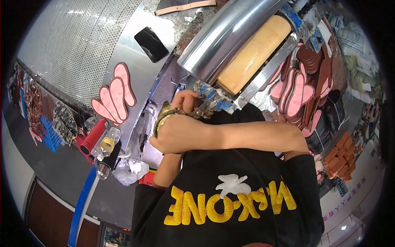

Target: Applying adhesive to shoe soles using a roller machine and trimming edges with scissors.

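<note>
My right arm reaches across my body to the left. My right hand point(175, 133) is closed round a grimy olive-yellow thing with a dark curved rim point(163, 117), whose kind I cannot make out. Just beyond it, my left hand point(186, 101) has curled fingers beside the metal end point(212, 103) of a roller machine. What those fingers hold, if anything, is hidden. The machine carries a long cream-yellow roller or trough point(255, 53) beside a shiny metal cylinder point(230, 37). Several pink insoles with brown edges point(117, 96) lie fanned on the metal surface at left.
A black phone point(151, 44) lies near the perforated metal sheet point(78, 45). Stacks of pink and brown insoles point(294, 92) stand right of the machine. At left are a clear bottle point(108, 143), a red cylinder point(94, 136) and a plastic bag point(131, 171). Orange-brown pieces point(340, 156) are heaped far right.
</note>
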Demonstrator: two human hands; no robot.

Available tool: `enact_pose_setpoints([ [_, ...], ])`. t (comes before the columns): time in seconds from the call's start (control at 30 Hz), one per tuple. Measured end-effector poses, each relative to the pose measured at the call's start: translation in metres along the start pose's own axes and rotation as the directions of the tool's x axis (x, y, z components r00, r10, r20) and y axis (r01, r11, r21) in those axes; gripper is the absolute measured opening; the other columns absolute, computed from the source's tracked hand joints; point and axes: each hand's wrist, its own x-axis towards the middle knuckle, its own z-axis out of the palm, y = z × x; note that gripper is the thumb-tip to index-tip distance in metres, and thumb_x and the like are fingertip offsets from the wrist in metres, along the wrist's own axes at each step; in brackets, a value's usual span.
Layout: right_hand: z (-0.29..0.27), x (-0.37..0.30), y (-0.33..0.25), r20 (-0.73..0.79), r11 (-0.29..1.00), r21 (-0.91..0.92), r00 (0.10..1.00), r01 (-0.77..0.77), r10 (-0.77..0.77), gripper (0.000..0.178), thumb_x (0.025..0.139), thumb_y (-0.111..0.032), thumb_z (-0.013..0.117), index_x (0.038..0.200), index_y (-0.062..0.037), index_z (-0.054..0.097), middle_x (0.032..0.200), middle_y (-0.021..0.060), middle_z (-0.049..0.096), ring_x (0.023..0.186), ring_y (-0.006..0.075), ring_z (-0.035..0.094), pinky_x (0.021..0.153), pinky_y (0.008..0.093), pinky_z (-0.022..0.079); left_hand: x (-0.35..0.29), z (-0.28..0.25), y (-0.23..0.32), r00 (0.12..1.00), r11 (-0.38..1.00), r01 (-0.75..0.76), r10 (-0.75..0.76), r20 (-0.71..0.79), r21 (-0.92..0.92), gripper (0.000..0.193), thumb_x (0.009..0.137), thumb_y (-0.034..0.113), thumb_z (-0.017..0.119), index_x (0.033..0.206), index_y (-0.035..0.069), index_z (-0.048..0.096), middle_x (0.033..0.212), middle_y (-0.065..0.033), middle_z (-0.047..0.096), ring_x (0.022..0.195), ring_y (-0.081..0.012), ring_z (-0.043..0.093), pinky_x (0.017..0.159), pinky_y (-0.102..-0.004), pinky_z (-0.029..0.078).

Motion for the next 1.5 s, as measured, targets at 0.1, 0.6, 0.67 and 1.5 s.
enact_pose_setpoints([
  [0.1, -0.002, -0.005, 0.002, -0.027, 1.000, -0.012, 1.000, 0.010, -0.011, 0.016, 0.075, -0.020, 0.062, 0.065, -0.0076, 0.063, 0.057, 0.0115, 0.064, 0.053, 0.0251, 0.066, 0.045, 0.0384, 0.046, 0.010, -0.021, -0.012, 0.997, 0.965, 0.043, -0.059, -0.054, -0.259, 0.018, 0.100, 0.023, 0.058, 0.101, 0.006, 0.063, 0.066, 0.0063, 0.045, 0.057, -0.0038, 0.039, 0.053, -0.0212, 0.032],
  [0.6, 0.077, 0.002, 0.026, 0.098, 0.982, -0.152, 0.987, -0.112, 0.128, 0.030, 0.083, -0.019, 0.060, 0.111, -0.0140, 0.071, 0.123, 0.0142, 0.063, 0.121, 0.0295, 0.055, 0.088, 0.0421, 0.052, 0.003, -0.051, 0.084, 0.940, 0.665, -0.343, 0.243, 0.241, 0.664, 0.014, 0.087, 0.009, 0.065, 0.099, 0.002, 0.065, 0.084, -0.0105, 0.063, 0.076, -0.0192, 0.060, 0.074, -0.0286, 0.047],
  [0.67, 0.091, 0.020, 0.027, 0.072, 0.979, -0.128, 0.984, -0.156, 0.166, 0.031, 0.084, -0.019, 0.060, 0.112, -0.0140, 0.069, 0.124, 0.0136, 0.063, 0.121, 0.0284, 0.055, 0.089, 0.0414, 0.051, 0.010, -0.032, 0.090, 0.930, 0.648, -0.363, 0.207, 0.304, 0.670, 0.016, 0.090, 0.009, 0.064, 0.103, 0.000, 0.064, 0.090, -0.0088, 0.063, 0.082, -0.0151, 0.059, 0.073, -0.0266, 0.045],
  [1.5, 0.009, -0.034, -0.061, 0.384, 0.988, -0.088, 0.911, -0.128, 0.152, 0.010, 0.075, -0.011, 0.065, 0.077, -0.0077, 0.074, 0.078, 0.0077, 0.072, 0.074, 0.0247, 0.070, 0.056, 0.0424, 0.052, 0.047, 0.014, 0.091, 0.780, 0.501, -0.589, 0.147, 0.608, 0.635, 0.022, 0.083, 0.013, 0.071, 0.102, 0.003, 0.070, 0.087, -0.0153, 0.066, 0.076, -0.0326, 0.066, 0.069, -0.0387, 0.052],
])
